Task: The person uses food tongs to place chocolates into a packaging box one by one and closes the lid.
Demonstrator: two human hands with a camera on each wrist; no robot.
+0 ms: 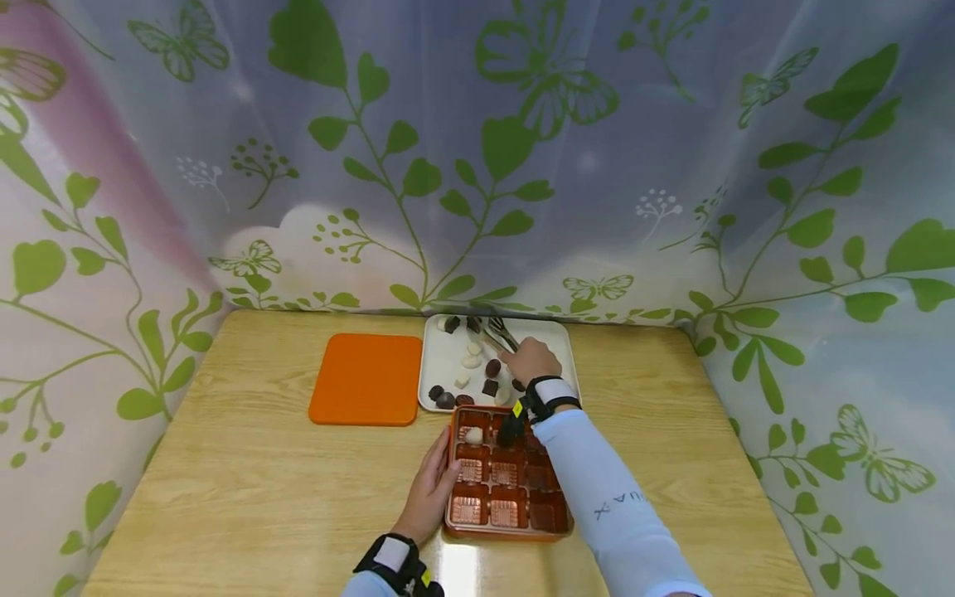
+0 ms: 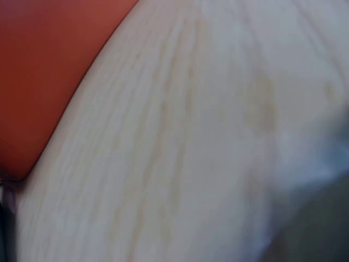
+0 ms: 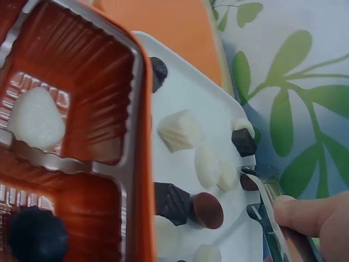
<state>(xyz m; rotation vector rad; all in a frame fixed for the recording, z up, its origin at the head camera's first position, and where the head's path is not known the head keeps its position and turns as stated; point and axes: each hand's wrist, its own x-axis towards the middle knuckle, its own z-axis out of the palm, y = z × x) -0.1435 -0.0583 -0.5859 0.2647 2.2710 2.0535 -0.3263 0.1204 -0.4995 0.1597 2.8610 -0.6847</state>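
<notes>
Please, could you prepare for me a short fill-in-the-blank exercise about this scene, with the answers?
1. The right hand grips a pair of metal ____.
2. The left hand is at the ____ side of the divided box.
3. The loose chocolates lie on a tray coloured ____.
4. The flat square beside the tray is ____.

Missing words: tongs; left; white; orange.

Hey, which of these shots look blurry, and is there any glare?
Head view: fairly sharp, with a bright glare patch on the wooden table just below the box. Left wrist view: soft overall, the dark shape at lower right badly blurred. Right wrist view: clearer, with shine on the divider rims, though the dark piece at lower left looks soft.
</notes>
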